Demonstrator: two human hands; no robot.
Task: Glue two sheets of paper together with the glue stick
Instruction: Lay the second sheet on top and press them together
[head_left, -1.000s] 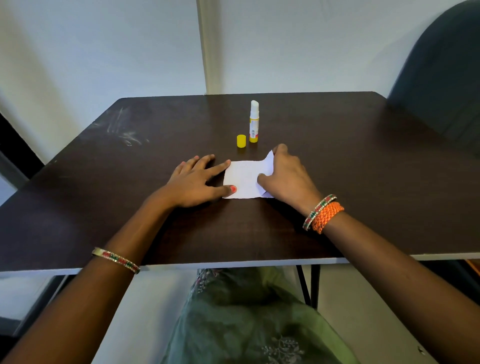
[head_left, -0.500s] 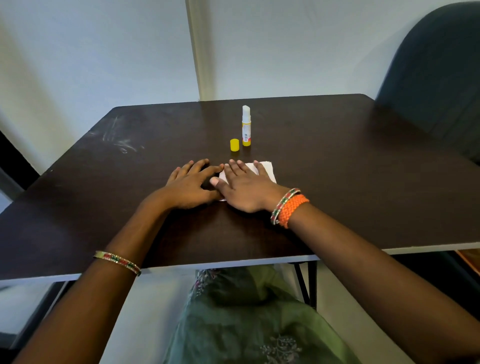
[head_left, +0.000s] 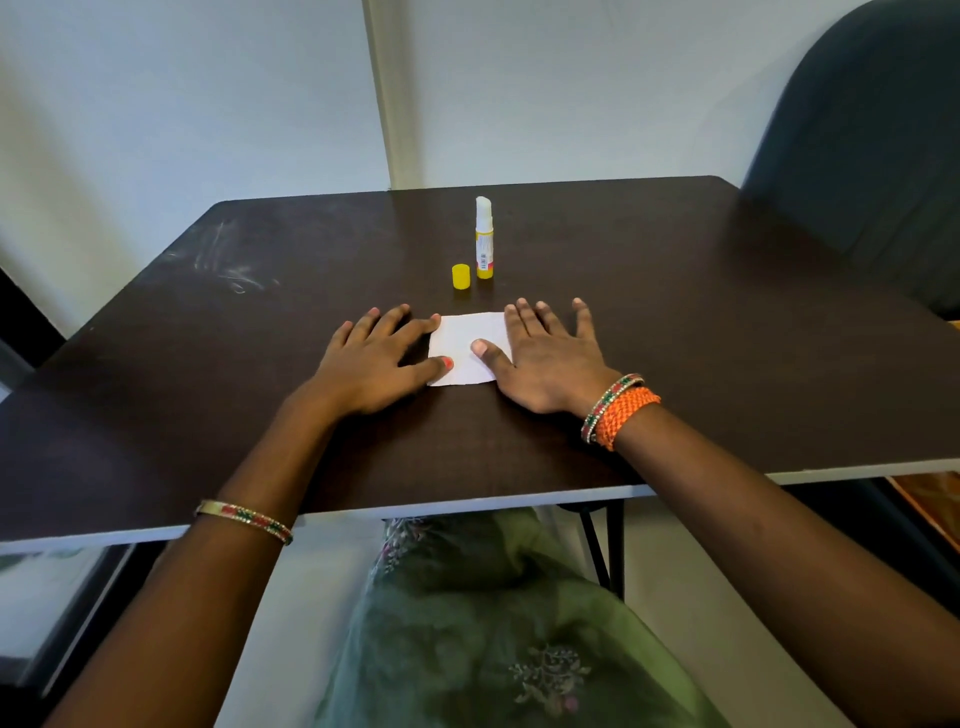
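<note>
Right now both of my hands lie flat on the dark table (head_left: 727, 332), one on each side of the white paper (head_left: 465, 348). My left hand (head_left: 371, 364) rests palm down with the fingers stretched out; the tip of the forefinger touches the paper's far left corner and the thumb, with its orange-red nail, presses on the near left edge. My right hand (head_left: 545, 358) is also spread out and relaxed, gripping nothing: the thumb lies across the right part of the paper, and the fingers cover its right edge and reach past it onto the table. Only one white rectangle shows between my hands, lying flat; I cannot tell whether a second sheet sits exactly under or over it.

Beyond the paper, toward the far side of the table, the glue stick (head_left: 484, 239) stands upright with its white glue exposed at the top and a yellow base. Its yellow cap (head_left: 461, 276) stands on the table just left of it, near but apart. Neither hand touches them.

On my right wrist sit an orange braided band (head_left: 626, 415) and a jewelled bangle (head_left: 608, 405); another bangle (head_left: 244, 519) sits on my left forearm. A dark chair (head_left: 872, 156) stands at the far right of the table.
</note>
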